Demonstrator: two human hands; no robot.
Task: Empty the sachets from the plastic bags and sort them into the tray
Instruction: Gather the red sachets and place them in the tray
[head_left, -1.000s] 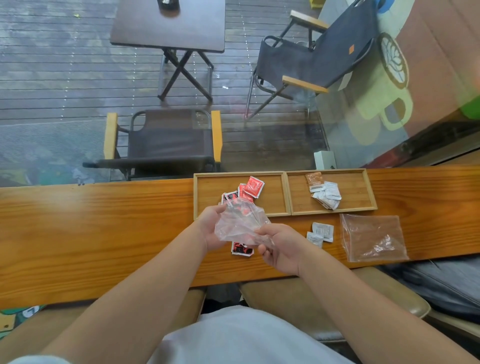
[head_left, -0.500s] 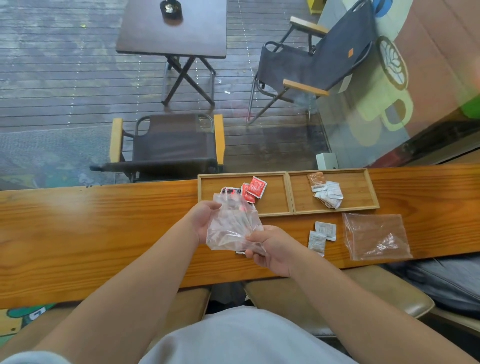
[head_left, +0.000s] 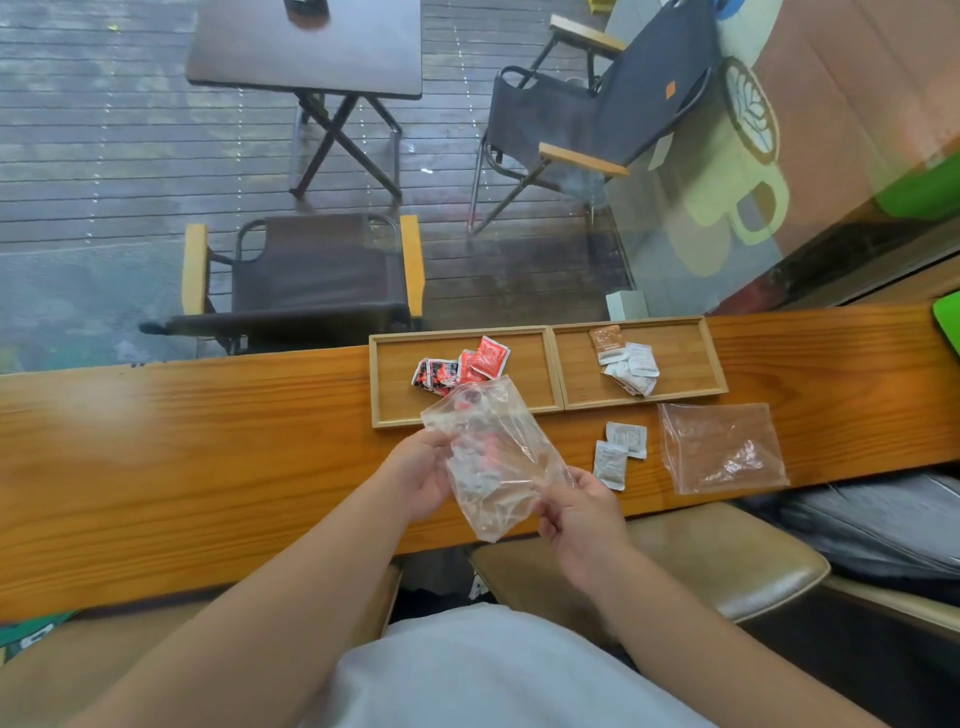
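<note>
Both hands hold a clear plastic bag (head_left: 493, 457) just above the wooden counter. My left hand (head_left: 423, 475) grips its left edge and my right hand (head_left: 579, 512) pinches its lower right corner. Red shows faintly through the bag. The left tray (head_left: 395, 384) holds several red sachets (head_left: 462, 366). The right tray (head_left: 685, 364) holds several white sachets (head_left: 631, 366) and a brown one (head_left: 607, 340). Two white sachets (head_left: 618, 452) lie on the counter in front of the right tray. A second clear bag (head_left: 722, 447) lies flat to their right.
The wooden counter (head_left: 208, 457) runs left to right along a window. Padded stools (head_left: 701, 556) sit under its near edge, and a dark bag (head_left: 883, 525) rests at the right. Beyond the glass are folding chairs and a table on a deck.
The bag has been spread out flatter and longer between my hands, with the right hand sliding down and to the right. A red sachet seen on the counter under the bag is hidden now.
</note>
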